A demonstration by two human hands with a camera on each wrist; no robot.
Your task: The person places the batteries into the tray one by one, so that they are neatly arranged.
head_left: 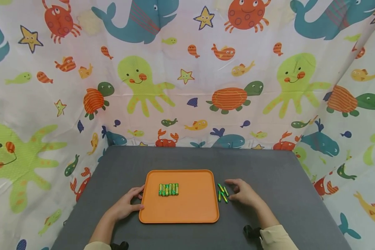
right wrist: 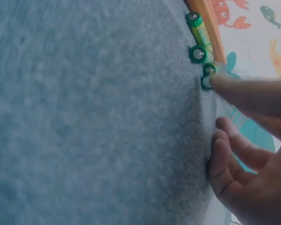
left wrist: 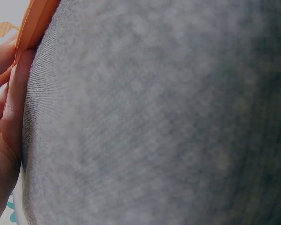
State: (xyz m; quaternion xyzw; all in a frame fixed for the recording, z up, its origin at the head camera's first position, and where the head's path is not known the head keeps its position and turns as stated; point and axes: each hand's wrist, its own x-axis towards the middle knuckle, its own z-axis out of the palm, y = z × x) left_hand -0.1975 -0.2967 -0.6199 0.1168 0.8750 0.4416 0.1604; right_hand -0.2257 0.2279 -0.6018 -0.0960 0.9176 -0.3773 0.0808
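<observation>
An orange tray lies on the grey tabletop. My left hand rests at its left side, thumb and fingers touching the rim; the left wrist view shows that hand against the tray edge. On the tray, several green-and-yellow batteries stand side by side in a neat row. Several loose batteries lie just right of the tray. My right hand is beside them, thumb and fingers spread apart. In the right wrist view its thumb overlaps the nearest battery ends; contact cannot be told.
A grey cloth covers the table. Behind it and along both sides hangs a white curtain printed with sea animals. Dark wrist devices show near both cream sleeves.
</observation>
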